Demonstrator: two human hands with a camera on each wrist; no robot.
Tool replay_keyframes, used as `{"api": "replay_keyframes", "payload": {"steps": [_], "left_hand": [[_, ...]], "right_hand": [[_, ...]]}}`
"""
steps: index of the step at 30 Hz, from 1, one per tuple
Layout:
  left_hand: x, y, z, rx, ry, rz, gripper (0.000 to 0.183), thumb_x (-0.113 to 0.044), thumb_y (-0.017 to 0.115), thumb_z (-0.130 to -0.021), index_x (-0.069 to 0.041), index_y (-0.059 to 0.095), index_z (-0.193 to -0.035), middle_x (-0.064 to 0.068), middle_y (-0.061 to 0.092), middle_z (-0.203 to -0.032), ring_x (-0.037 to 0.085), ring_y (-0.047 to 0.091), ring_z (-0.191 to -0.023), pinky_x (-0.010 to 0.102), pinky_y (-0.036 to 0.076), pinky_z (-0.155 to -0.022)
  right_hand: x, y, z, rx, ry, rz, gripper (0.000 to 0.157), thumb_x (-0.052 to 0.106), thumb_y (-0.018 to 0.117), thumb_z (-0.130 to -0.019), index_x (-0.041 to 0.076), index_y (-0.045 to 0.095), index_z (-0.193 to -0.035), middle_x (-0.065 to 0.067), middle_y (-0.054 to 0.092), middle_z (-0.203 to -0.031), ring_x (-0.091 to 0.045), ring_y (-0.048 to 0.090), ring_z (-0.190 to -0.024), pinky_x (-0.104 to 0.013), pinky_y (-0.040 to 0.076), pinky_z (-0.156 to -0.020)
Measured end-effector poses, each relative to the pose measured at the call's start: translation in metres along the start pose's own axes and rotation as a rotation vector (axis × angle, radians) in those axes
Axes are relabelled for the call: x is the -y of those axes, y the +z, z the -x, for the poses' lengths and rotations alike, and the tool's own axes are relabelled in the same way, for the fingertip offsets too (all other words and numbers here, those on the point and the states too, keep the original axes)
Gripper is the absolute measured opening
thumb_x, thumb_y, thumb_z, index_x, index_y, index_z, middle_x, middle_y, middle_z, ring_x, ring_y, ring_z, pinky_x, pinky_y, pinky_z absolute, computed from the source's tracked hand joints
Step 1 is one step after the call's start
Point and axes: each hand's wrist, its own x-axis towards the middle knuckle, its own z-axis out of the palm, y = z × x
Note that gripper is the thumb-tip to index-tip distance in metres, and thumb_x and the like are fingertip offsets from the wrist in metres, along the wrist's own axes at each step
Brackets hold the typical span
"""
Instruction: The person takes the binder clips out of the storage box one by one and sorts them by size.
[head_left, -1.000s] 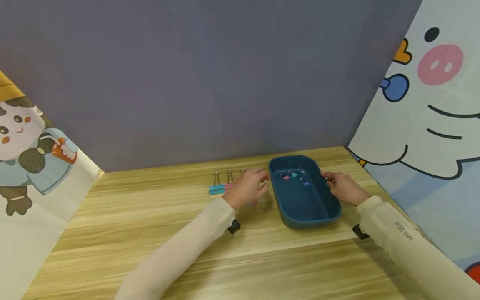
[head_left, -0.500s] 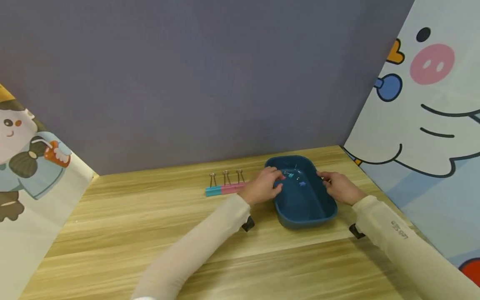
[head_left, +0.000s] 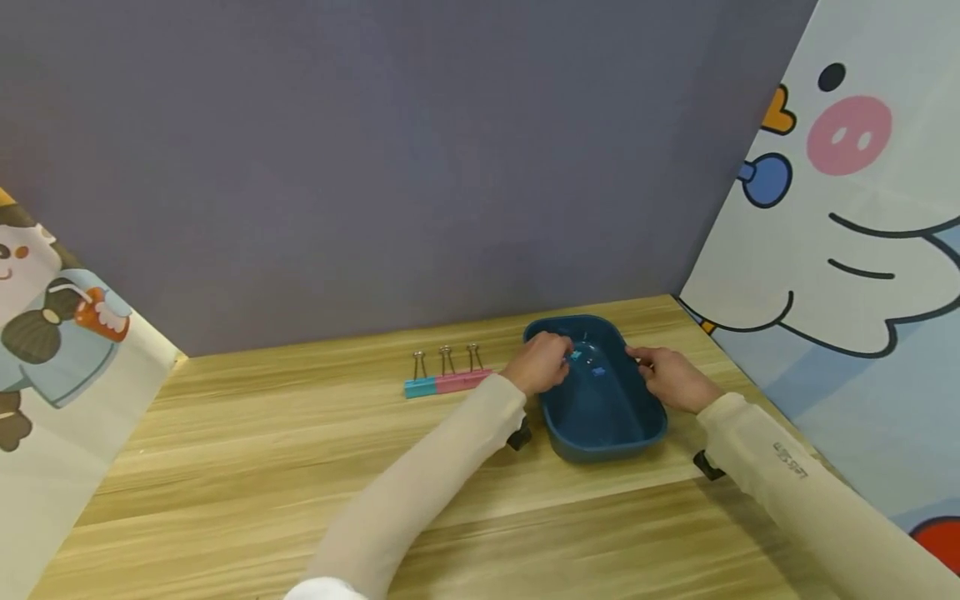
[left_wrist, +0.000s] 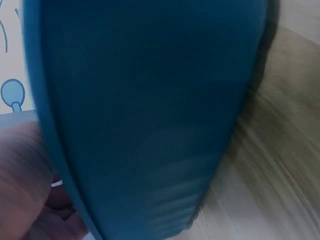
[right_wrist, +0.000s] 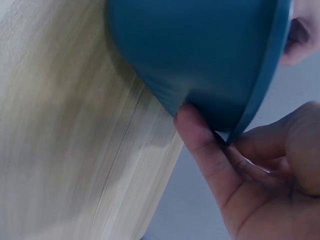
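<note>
A dark blue plastic tub (head_left: 600,421) stands on the wooden table. My right hand (head_left: 673,379) pinches its right rim, thumb and fingers on either side of the wall in the right wrist view. Over the left rim reaches my left hand (head_left: 542,362), fingers curled down inside the tub. Between those fingers the left wrist view shows a shiny sliver of a small binder clip (left_wrist: 56,183); its coloured body is hidden. A small teal clip (head_left: 576,356) and a small blue clip (head_left: 597,372) lie on the tub's floor.
Left of the tub, larger binder clips stand in a row, a teal one (head_left: 420,388) and pink ones (head_left: 459,382), handles pointing up. A grey panel (head_left: 420,183) rises behind the table (head_left: 262,467). Cartoon-printed panels flank both sides.
My left hand has moved right, from beside the row of larger clips into the tub, and its fingers have closed where the small pink clip lay. My right hand stays on the rim.
</note>
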Motion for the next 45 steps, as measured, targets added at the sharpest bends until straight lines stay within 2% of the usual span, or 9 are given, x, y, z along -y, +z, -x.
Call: {"api": "replay_keyframes", "payload": {"steps": [3,7,10,14,18,22,36,43,45], "left_hand": [[0.000,0.002,-0.005,0.006,-0.033,0.000,0.025,-0.009,0.062,-0.088,-0.005,0.067,-0.112,0.004,0.067,-0.108,0.016,0.061,-0.098,0.022,0.047,-0.083],[0.001,0.006,-0.010,0.007,-0.081,-0.055,0.010,-0.007,0.062,-0.086,-0.006,0.070,-0.092,0.003,0.068,-0.090,0.015,0.062,-0.083,0.022,0.049,-0.074],[0.000,0.009,-0.012,0.035,-0.133,-0.082,0.011,-0.007,0.060,-0.088,-0.009,0.069,-0.082,0.003,0.065,-0.079,0.017,0.058,-0.074,0.026,0.048,-0.067],[-0.004,0.010,-0.014,0.115,-0.203,-0.130,0.011,-0.014,0.061,-0.091,-0.012,0.072,-0.095,0.004,0.067,-0.091,0.020,0.058,-0.083,0.032,0.050,-0.070],[-0.009,0.009,-0.016,0.198,-0.250,-0.227,0.023,-0.024,0.062,-0.091,-0.017,0.067,-0.112,0.003,0.065,-0.107,0.021,0.058,-0.092,0.036,0.051,-0.073],[-0.011,0.009,-0.018,0.210,-0.270,-0.257,0.022,-0.026,0.063,-0.090,-0.018,0.067,-0.110,0.001,0.066,-0.104,0.019,0.060,-0.088,0.034,0.051,-0.068],[-0.009,0.021,-0.020,0.163,-0.182,-0.268,0.014,-0.015,0.058,-0.094,-0.019,0.068,-0.103,-0.001,0.065,-0.094,0.013,0.060,-0.076,0.033,0.051,-0.060],[-0.008,0.015,-0.019,0.087,-0.126,-0.158,0.001,-0.015,0.067,-0.087,-0.015,0.067,-0.087,-0.002,0.064,-0.082,0.012,0.058,-0.070,0.029,0.049,-0.058],[-0.008,0.010,-0.019,0.062,-0.097,-0.118,0.008,-0.015,0.067,-0.086,-0.014,0.065,-0.079,-0.002,0.062,-0.076,0.011,0.057,-0.067,0.027,0.048,-0.058]], "right_hand": [[0.002,-0.001,0.000,0.014,-0.004,-0.009,0.040,-0.007,0.042,-0.094,-0.016,0.041,-0.133,-0.031,0.045,-0.132,-0.030,0.057,-0.092,-0.031,0.041,-0.062],[0.003,-0.001,-0.002,0.012,-0.012,-0.004,0.040,-0.007,0.041,-0.094,-0.016,0.041,-0.133,-0.031,0.045,-0.132,-0.027,0.056,-0.089,-0.030,0.040,-0.062],[0.005,-0.001,-0.003,0.009,-0.023,0.006,0.040,-0.006,0.041,-0.093,-0.015,0.042,-0.132,-0.031,0.045,-0.132,-0.028,0.057,-0.093,-0.030,0.041,-0.064],[0.007,-0.001,-0.004,0.009,-0.025,0.021,0.040,-0.006,0.042,-0.094,-0.015,0.042,-0.133,-0.030,0.046,-0.132,-0.032,0.057,-0.100,-0.031,0.043,-0.067],[0.008,-0.001,-0.006,0.009,-0.024,0.017,0.040,-0.006,0.042,-0.094,-0.014,0.042,-0.133,-0.030,0.046,-0.132,-0.035,0.056,-0.105,-0.033,0.044,-0.069],[0.008,0.000,-0.006,0.009,-0.021,0.013,0.040,-0.005,0.042,-0.094,-0.014,0.042,-0.133,-0.030,0.046,-0.132,-0.035,0.056,-0.106,-0.033,0.044,-0.070],[0.006,0.000,-0.005,0.001,-0.019,0.027,0.040,-0.006,0.043,-0.093,-0.015,0.044,-0.132,-0.030,0.048,-0.130,-0.030,0.057,-0.097,-0.031,0.044,-0.068],[0.003,0.000,-0.003,0.012,-0.009,0.036,0.040,-0.006,0.042,-0.093,-0.015,0.043,-0.132,-0.031,0.047,-0.130,-0.038,0.055,-0.108,-0.034,0.046,-0.073],[0.001,0.000,-0.003,0.012,-0.005,0.037,0.040,-0.007,0.042,-0.093,-0.015,0.043,-0.132,-0.031,0.048,-0.130,-0.039,0.055,-0.108,-0.034,0.046,-0.071]]}}
